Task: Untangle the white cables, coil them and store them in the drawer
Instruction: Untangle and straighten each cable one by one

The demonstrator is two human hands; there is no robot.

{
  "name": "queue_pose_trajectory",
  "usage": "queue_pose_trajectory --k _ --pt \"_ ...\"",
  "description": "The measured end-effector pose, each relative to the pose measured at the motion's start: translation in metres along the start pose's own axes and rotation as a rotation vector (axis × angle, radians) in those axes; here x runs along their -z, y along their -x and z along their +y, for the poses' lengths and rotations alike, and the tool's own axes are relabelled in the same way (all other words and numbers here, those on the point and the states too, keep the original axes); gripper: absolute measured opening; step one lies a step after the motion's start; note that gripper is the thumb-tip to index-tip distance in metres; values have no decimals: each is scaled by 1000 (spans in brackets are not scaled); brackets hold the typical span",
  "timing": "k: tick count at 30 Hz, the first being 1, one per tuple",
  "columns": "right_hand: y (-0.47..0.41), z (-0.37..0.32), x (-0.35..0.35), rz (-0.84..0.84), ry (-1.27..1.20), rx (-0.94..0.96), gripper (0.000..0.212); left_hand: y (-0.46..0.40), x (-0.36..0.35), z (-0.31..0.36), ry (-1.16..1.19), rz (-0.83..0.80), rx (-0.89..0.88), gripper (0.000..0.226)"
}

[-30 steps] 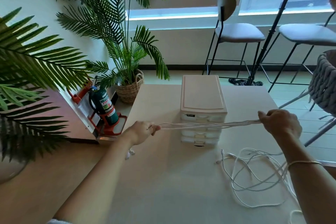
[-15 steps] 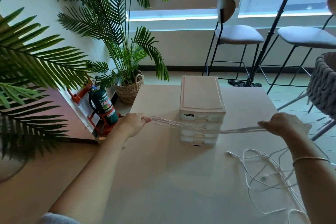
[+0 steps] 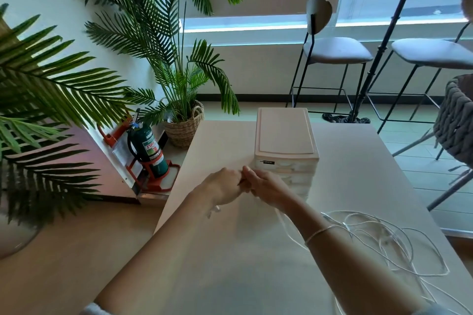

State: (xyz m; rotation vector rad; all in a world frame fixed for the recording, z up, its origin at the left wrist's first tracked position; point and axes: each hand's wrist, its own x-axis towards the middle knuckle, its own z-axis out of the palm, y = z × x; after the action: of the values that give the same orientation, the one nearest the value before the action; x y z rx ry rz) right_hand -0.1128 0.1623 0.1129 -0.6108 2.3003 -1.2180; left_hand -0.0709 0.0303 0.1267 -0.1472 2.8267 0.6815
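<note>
My left hand (image 3: 222,188) and my right hand (image 3: 266,186) meet just in front of the drawer unit (image 3: 285,140), fingers curled on a bunch of white cable. A loop of that cable (image 3: 286,227) hangs down under my right wrist. A loose tangle of white cables (image 3: 399,245) lies on the table (image 3: 230,263) to the right of my right forearm. The pale pink drawer unit stands at the table's far middle, its drawers closed.
A green fire extinguisher (image 3: 148,148) in a red stand sits on the floor left of the table. A potted palm (image 3: 184,125) in a basket stands beyond it. Bar stools (image 3: 332,51) and a woven chair (image 3: 458,120) are at the right.
My hands were wide apart with the cable stretched between them. My right hand has swung left to meet my left hand, folding the cable into a hanging loop.
</note>
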Motion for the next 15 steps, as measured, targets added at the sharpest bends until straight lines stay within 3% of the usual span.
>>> queue_pose_trajectory --k 3,8,15 --pt "1 6 4 -9 44 8 52 7 0 -1 104 -33 -49 28" --pt "1 7 26 -6 145 37 35 15 -1 -12 149 -68 -51 34" --pt "4 31 53 99 123 26 34 19 2 -32 125 -49 30 35"
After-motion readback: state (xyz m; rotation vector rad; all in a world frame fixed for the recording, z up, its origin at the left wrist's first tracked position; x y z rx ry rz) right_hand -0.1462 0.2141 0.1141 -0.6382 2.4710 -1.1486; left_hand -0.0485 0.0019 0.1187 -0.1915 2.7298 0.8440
